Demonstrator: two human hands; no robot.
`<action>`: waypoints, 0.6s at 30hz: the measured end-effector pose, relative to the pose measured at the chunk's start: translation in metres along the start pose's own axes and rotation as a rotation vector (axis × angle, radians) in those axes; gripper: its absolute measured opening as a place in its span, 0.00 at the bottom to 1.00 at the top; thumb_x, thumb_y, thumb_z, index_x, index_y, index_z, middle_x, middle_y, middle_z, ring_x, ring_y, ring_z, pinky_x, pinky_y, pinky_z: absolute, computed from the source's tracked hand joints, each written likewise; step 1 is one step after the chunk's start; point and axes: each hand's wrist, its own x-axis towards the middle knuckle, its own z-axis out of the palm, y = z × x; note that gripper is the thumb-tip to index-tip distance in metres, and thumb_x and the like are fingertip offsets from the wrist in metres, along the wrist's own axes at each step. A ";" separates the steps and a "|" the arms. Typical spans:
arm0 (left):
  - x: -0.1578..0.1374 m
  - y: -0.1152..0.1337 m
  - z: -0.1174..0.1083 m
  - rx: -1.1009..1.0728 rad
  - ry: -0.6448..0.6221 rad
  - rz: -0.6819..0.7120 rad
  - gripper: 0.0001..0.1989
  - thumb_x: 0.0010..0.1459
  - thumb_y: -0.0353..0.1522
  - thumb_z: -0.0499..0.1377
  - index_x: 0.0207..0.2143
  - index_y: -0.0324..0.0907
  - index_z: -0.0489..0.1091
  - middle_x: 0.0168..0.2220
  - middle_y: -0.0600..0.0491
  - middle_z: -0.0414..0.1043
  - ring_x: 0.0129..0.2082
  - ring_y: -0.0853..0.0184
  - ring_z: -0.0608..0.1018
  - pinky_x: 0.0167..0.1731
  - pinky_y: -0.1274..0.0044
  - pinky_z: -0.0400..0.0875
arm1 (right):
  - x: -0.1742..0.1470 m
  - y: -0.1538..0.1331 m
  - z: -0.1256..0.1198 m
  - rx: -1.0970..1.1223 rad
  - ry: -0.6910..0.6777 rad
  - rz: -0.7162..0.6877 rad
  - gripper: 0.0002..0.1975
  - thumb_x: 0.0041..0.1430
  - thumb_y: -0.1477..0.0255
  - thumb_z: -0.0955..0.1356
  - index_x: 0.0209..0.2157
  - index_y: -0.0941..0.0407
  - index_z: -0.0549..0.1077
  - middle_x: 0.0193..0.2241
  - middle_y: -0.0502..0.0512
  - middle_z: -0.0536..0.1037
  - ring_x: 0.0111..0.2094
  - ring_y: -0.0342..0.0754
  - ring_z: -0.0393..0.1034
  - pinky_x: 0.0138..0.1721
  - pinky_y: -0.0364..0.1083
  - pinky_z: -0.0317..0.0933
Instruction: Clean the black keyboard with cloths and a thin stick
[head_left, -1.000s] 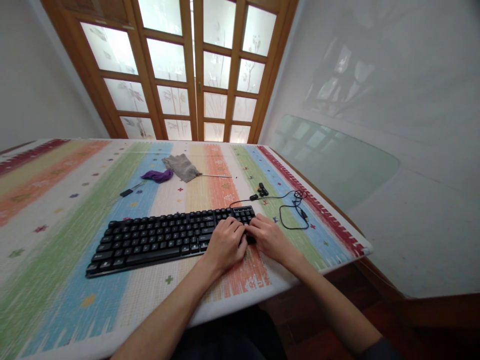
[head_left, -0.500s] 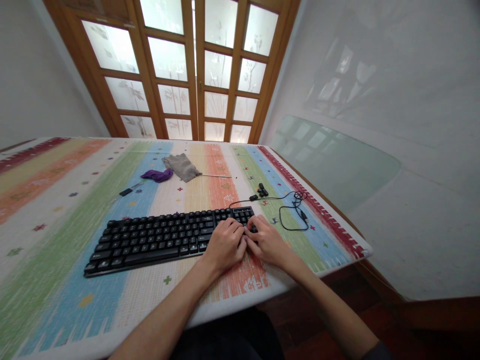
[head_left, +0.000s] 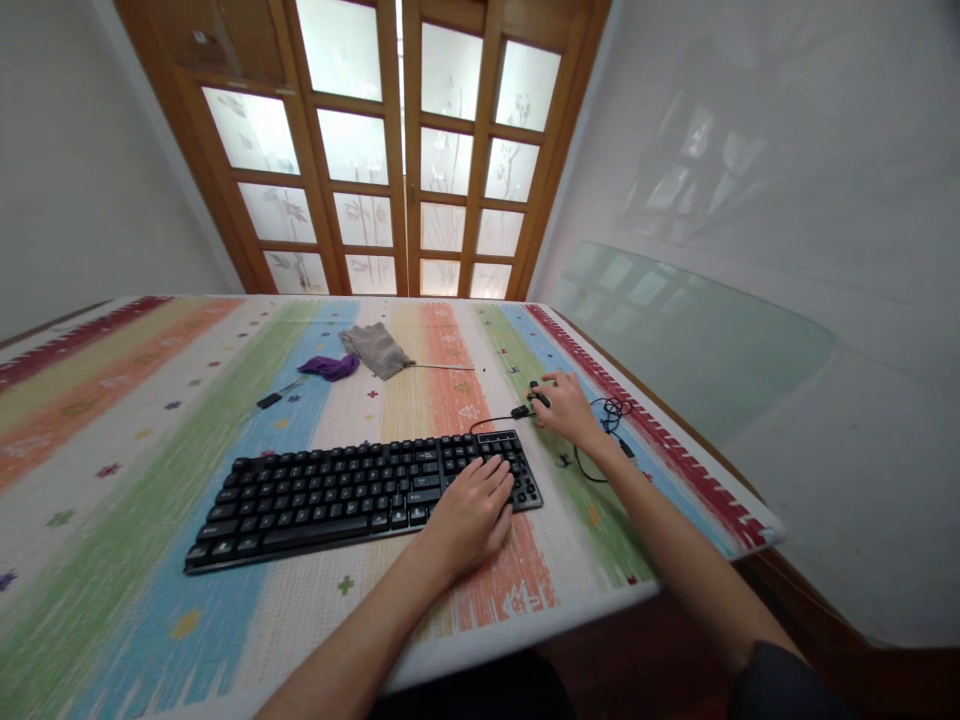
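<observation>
A black keyboard lies on the striped tablecloth. My left hand rests on its number pad, fingers stretched forward over the keys and holding nothing. Keys look to be off at the pad's right end, where dark sockets show. Off the keyboard's back right corner, my right hand is at a small pile of loose black keycaps. Thumb and fingers are apart around the pile, partly covering it. Whether a keycap touches the fingertips is hard to see.
The keyboard's black cable runs right, passes under my right forearm and ends in a tangled coil. Farther back lie a grey cloth, a thin stick, a purple cloth and a small dark-handled tool.
My right hand has left the number pad and moved back and right to the keycap pile. My left hand has flattened over the number pad. The view has tilted slightly.
</observation>
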 end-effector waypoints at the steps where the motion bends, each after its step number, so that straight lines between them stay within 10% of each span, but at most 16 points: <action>1: 0.000 0.000 0.000 0.008 -0.009 0.001 0.17 0.64 0.30 0.55 0.54 0.37 0.69 0.58 0.41 0.72 0.61 0.56 0.71 0.60 0.61 0.66 | 0.005 0.004 0.003 -0.045 -0.023 0.019 0.11 0.59 0.73 0.66 0.37 0.57 0.82 0.45 0.65 0.75 0.47 0.60 0.63 0.51 0.58 0.59; 18: -0.003 0.001 0.004 0.092 -0.090 0.031 0.21 0.65 0.30 0.53 0.58 0.31 0.65 0.61 0.38 0.67 0.64 0.55 0.68 0.63 0.65 0.63 | 0.021 0.012 0.015 -0.129 -0.216 -0.003 0.12 0.61 0.73 0.65 0.33 0.57 0.82 0.41 0.61 0.81 0.44 0.56 0.66 0.46 0.52 0.54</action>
